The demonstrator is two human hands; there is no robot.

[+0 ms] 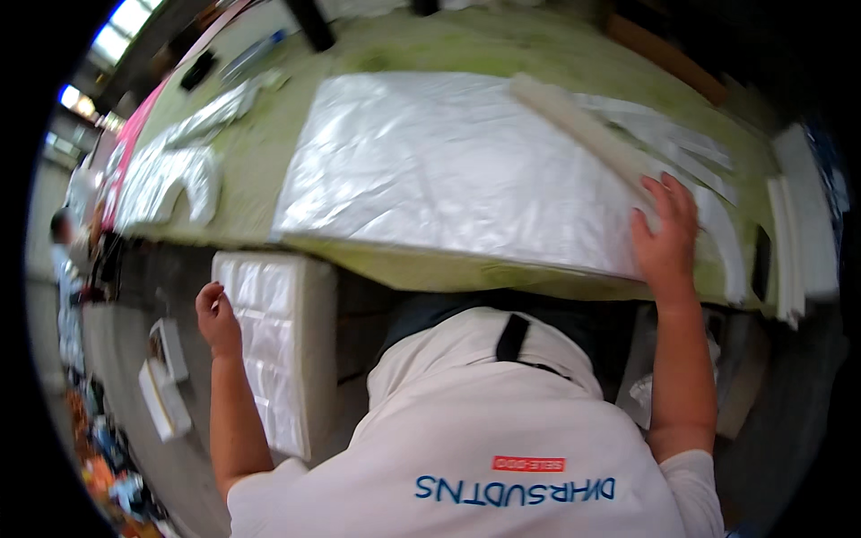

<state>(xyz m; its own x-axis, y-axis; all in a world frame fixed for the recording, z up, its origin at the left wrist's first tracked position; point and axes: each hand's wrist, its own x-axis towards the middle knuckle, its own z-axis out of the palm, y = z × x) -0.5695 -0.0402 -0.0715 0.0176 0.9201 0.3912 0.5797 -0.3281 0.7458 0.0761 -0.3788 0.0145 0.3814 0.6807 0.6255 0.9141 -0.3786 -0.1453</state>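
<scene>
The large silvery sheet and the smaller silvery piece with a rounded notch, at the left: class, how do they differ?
Size: the large sheet covers much more of the table than the notched piece.
Outline: the large sheet has mostly straight edges, while the notched piece has a rounded cut.
Both are shiny and lie on the table.

Green table (282, 117) — glossy white sheet (430, 170), pale strip (583, 130) diagonally across its right side — silvery arched offcut (148, 184) at left
</scene>
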